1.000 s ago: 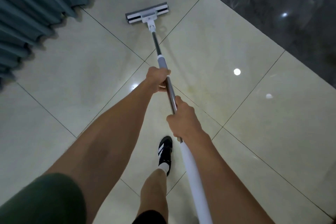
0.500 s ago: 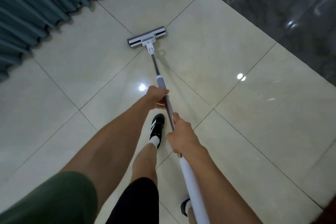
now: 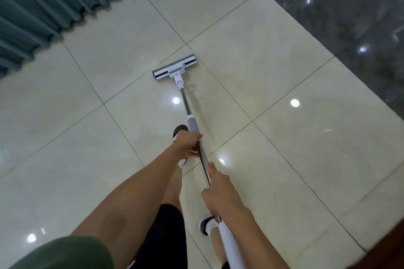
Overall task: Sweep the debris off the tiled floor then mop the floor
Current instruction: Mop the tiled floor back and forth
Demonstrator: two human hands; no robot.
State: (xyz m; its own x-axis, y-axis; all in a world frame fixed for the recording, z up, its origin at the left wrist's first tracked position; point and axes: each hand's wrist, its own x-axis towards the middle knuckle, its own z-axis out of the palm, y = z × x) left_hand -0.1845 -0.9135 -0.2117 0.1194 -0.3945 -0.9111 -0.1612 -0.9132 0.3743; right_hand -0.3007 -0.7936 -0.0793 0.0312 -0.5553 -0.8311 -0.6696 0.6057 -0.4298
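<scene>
Glossy cream tiles cover the floor, crossed by thin dark grout lines and dotted with round reflections of ceiling lights. Nearest the camera, a green sleeve and black shorts fill the lower edge. One mop runs up the middle of the view, and both hands are on its pole. The right hand is closed around the pole where the shiny metal tube meets a white lower section; the left hand grips further along, just below a grey sleeve on the shaft. Two dark shoes with white socks show: one beside the white part of the pole, the other partly hidden behind the left hand. Beyond the grey sleeve the shaft narrows to bare metal, then a white joint, ending in a flat grey-and-white mop head (with dark strips along it) lying flat on the tiles near a grout crossing. Farther off, a pleated teal curtain hangs at upper left, its hem at the floor, and dark marbled flooring borders the cream tiles at upper right.
</scene>
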